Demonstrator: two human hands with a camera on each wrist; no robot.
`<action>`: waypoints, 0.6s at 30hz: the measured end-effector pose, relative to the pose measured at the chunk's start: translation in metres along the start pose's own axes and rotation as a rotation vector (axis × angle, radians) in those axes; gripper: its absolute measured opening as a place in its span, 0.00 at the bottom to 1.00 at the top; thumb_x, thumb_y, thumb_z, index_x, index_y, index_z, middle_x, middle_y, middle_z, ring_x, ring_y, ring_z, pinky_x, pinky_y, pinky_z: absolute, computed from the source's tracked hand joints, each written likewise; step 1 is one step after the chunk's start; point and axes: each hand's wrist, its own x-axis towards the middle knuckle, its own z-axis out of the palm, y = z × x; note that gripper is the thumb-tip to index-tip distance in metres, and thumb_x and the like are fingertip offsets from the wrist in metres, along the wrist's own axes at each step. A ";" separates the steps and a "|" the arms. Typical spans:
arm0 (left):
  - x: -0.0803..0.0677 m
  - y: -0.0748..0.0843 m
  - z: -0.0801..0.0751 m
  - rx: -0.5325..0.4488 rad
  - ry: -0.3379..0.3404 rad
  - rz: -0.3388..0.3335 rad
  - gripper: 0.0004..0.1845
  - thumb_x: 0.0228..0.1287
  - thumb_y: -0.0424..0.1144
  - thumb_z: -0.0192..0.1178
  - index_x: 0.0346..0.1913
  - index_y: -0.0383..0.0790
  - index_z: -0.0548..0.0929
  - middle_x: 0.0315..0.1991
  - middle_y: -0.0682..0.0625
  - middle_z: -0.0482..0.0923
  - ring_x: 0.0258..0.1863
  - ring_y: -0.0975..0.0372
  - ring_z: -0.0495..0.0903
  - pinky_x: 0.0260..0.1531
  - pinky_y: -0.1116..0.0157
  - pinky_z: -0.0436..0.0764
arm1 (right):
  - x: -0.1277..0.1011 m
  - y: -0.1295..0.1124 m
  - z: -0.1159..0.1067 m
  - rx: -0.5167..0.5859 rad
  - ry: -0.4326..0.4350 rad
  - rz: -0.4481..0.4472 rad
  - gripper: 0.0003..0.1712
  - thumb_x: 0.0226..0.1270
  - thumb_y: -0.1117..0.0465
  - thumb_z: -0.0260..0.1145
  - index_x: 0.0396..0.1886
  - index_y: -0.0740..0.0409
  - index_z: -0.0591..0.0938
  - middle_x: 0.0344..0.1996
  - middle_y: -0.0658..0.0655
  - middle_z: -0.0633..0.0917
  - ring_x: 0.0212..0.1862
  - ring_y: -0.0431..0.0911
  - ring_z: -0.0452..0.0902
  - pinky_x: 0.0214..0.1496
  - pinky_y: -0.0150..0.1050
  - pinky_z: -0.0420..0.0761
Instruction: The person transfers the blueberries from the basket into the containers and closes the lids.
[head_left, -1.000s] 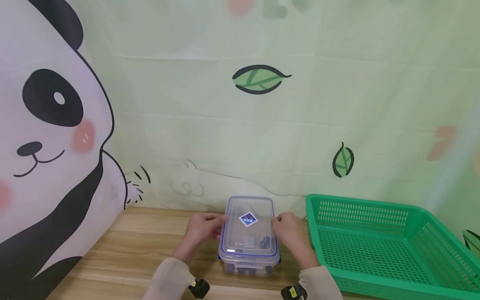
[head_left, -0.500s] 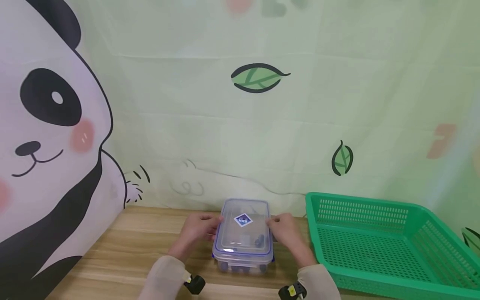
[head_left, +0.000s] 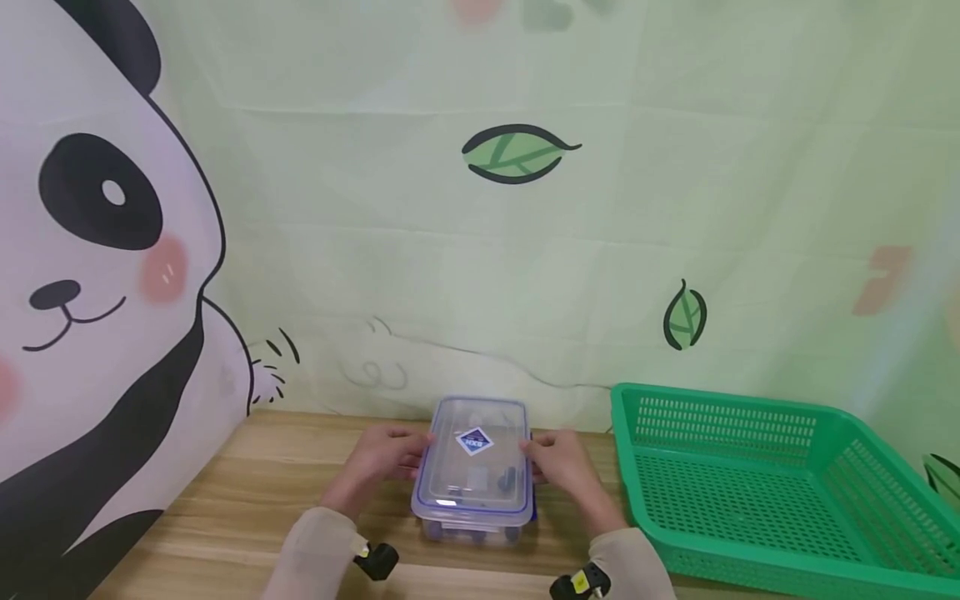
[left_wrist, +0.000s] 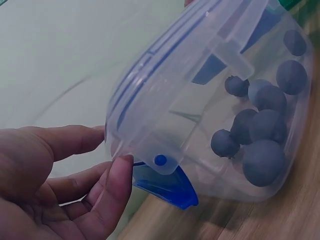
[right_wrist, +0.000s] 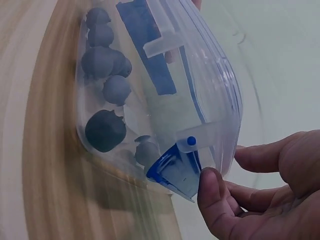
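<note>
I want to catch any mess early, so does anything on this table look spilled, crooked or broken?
Nothing stands out. The clear box sits flat on the table with its lid on, the dark balls inside it, the left hand and right hand at its sides. The green basket looks whole.

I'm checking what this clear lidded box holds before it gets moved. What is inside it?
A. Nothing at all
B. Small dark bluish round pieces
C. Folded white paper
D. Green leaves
B. Through the clear wall of the box, several small dark bluish round pieces lie at the bottom; the right wrist view shows the same pieces through the other side, while the left hand and right hand hold the box's ends.
</note>
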 end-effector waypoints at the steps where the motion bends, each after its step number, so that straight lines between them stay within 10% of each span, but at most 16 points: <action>1: 0.001 0.000 -0.001 -0.001 0.002 -0.008 0.12 0.69 0.32 0.69 0.45 0.22 0.87 0.28 0.44 0.86 0.26 0.60 0.84 0.26 0.66 0.87 | 0.000 0.001 0.001 0.010 -0.002 0.002 0.16 0.77 0.67 0.65 0.48 0.82 0.85 0.30 0.62 0.87 0.32 0.47 0.84 0.40 0.45 0.92; 18: 0.006 -0.007 -0.006 -0.060 0.007 -0.078 0.11 0.70 0.32 0.69 0.45 0.22 0.88 0.29 0.45 0.88 0.27 0.61 0.85 0.27 0.68 0.88 | 0.003 0.010 0.004 0.103 -0.011 0.055 0.15 0.78 0.64 0.66 0.46 0.77 0.86 0.31 0.60 0.86 0.33 0.47 0.81 0.37 0.37 0.89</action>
